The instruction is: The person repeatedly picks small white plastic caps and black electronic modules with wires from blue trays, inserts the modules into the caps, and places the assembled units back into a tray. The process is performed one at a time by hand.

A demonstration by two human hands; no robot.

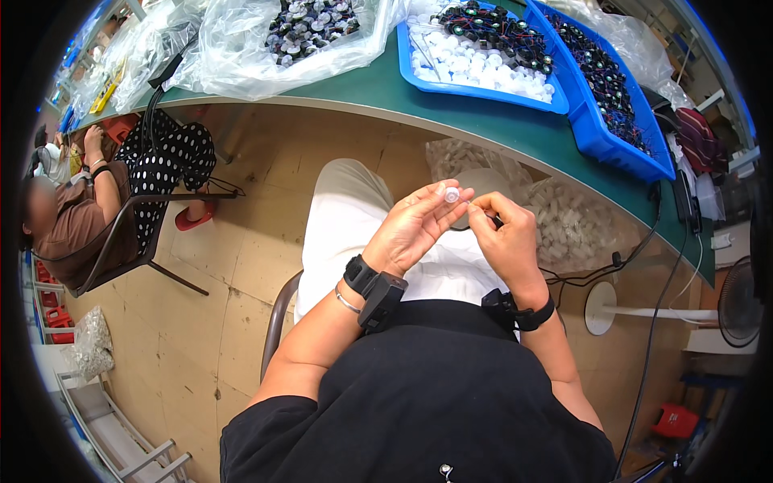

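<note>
The left hand [411,229] pinches a small white cap [452,194] at its fingertips; the right hand [503,233], closed on a thin black wire [483,222], should feed it in steadily, over the lap

We see a small white cap [452,194] between our fingers, above our white trousers [346,225] and black shirt [419,394]. Both wrists carry black bands [372,286]. The worktop [483,121] is dark green, with bright blue trays [483,88] holding white pieces [483,68] and black parts [491,24]. Clear plastic bags [241,48] cover more black and grey parts. A black cloth with white dots [165,161] hangs on a chair, and the floor [225,266] is tan.
</note>
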